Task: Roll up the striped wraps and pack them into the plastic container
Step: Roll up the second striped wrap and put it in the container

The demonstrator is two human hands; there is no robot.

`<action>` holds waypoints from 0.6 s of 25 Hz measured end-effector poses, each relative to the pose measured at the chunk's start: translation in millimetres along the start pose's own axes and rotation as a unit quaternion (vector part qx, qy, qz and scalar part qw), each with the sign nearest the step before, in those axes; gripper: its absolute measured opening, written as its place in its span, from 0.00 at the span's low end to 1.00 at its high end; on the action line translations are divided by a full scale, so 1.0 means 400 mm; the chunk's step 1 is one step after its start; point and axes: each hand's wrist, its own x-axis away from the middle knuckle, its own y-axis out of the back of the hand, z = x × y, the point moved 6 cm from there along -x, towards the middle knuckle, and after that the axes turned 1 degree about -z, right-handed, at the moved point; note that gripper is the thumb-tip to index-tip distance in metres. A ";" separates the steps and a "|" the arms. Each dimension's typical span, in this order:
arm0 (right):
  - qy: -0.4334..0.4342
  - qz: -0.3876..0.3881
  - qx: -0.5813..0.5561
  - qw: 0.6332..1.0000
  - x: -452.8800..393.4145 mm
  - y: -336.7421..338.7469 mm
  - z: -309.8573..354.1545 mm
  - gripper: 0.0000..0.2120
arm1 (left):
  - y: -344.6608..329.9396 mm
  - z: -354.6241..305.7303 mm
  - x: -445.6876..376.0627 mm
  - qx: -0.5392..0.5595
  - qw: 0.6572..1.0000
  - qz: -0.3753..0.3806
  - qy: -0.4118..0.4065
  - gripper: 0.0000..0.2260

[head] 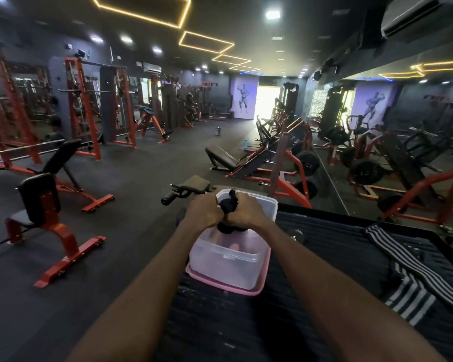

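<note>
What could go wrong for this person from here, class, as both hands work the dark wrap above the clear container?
1. Both hands, left hand and right hand, grip the dark roll in mid-air; a slip could unwind it.
2. The plastic container sits near the platform's left edge and might get knocked off.
3. The striped wraps lie loose and may tangle.
</note>
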 end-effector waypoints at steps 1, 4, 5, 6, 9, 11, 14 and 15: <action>0.012 0.005 0.036 0.999 -0.009 -0.017 0.008 0.20 | -0.004 0.009 -0.005 -0.001 1.000 0.003 -0.001 0.09; 0.046 0.032 0.131 0.990 -0.037 -0.071 0.028 0.17 | -0.015 0.032 -0.020 -0.012 1.000 -0.001 -0.015 0.11; 0.054 0.040 0.153 0.986 -0.045 -0.086 0.032 0.17 | -0.019 0.039 -0.025 -0.014 1.000 -0.001 -0.023 0.12; 0.056 0.046 0.165 0.984 -0.054 -0.099 0.030 0.16 | -0.023 0.045 -0.028 -0.016 0.999 -0.003 -0.030 0.11; 0.055 0.059 0.192 0.978 -0.069 -0.126 0.021 0.11 | -0.023 0.048 -0.026 -0.022 0.999 -0.002 -0.047 0.07; 0.053 0.055 0.203 0.976 -0.076 -0.132 0.015 0.07 | -0.022 0.049 -0.023 -0.020 0.999 0.005 -0.046 0.05; 0.053 0.046 0.196 0.978 -0.085 -0.132 0.013 0.07 | -0.020 0.047 -0.021 -0.022 0.998 0.013 -0.052 0.02; 0.054 0.045 0.189 0.980 -0.089 -0.135 0.012 0.09 | -0.020 0.049 -0.023 -0.018 0.998 0.017 -0.049 0.03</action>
